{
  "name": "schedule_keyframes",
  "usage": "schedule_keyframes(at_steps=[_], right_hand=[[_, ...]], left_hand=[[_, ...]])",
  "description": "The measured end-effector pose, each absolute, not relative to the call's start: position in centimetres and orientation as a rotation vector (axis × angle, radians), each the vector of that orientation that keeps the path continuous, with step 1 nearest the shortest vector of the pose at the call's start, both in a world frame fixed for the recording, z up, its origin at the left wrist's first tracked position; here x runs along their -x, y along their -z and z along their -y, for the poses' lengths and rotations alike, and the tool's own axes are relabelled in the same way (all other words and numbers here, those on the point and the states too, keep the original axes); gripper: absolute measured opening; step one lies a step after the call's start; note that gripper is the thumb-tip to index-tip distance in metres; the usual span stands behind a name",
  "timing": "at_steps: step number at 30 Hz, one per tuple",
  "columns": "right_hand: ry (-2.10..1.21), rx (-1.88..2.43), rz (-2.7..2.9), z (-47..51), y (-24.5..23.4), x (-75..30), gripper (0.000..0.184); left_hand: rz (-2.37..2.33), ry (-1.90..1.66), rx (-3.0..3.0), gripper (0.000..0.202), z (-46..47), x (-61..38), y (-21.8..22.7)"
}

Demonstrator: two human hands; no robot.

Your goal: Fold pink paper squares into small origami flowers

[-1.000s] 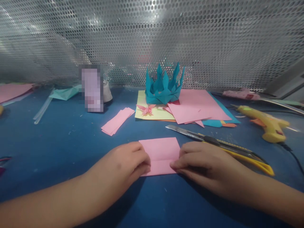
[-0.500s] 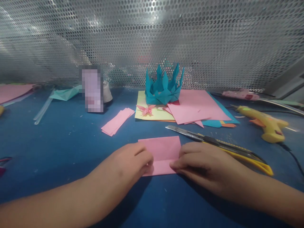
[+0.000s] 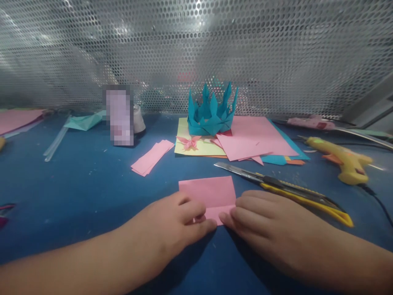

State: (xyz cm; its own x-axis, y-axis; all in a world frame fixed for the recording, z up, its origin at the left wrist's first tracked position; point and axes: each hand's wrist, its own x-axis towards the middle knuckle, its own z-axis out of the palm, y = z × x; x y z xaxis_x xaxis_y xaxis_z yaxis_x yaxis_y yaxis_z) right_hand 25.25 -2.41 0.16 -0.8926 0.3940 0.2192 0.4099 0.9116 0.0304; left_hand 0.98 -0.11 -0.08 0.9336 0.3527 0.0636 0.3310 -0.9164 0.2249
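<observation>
A folded pink paper (image 3: 210,192) lies on the blue table (image 3: 86,192) in front of me. My left hand (image 3: 172,223) rests on its near left corner, fingers curled and pinching the lower flap. My right hand (image 3: 264,219) presses the near right edge with fingers together, fingertips almost meeting the left thumb. The paper's near part is hidden under both hands.
A yellow utility knife (image 3: 285,189) with its blade out lies just right of my hands. Behind stand a blue paper crown (image 3: 211,110), coloured sheets (image 3: 254,141), a pink origami butterfly (image 3: 188,141), pink strips (image 3: 152,157) and a yellow glue gun (image 3: 344,159). A perforated metal wall (image 3: 196,53) closes the back.
Both hands have slid inward along the paper's near edge until their fingertips almost touch. The near flap is now folded up more, so less pink paper shows.
</observation>
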Motion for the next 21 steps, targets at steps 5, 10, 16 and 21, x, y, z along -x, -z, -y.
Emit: schedule_keyframes(at_steps=[5, 10, 16, 21], right_hand=[[0.129, 0.605, 2.925, 2.4, -1.0, -25.7, 0.029], [0.069, 0.605, 2.897, 2.3, -1.1, -25.7, 0.034], [0.013, 0.594, 2.901, 2.5, -0.6, -25.2, 0.041], [-0.074, 0.616, 2.923, 2.7, -0.9, -25.2, 0.046]], left_hand=[[-0.492, -0.102, -2.934, 0.038, 0.4, -0.9, 0.1], [-0.547, -0.026, -2.981, 0.042, 1.0, -0.8, -0.1], [-0.588, 0.039, -3.005, 0.054, 1.2, -0.9, -0.2], [-0.584, -0.029, -3.071, 0.022, 1.7, -0.9, -0.1]])
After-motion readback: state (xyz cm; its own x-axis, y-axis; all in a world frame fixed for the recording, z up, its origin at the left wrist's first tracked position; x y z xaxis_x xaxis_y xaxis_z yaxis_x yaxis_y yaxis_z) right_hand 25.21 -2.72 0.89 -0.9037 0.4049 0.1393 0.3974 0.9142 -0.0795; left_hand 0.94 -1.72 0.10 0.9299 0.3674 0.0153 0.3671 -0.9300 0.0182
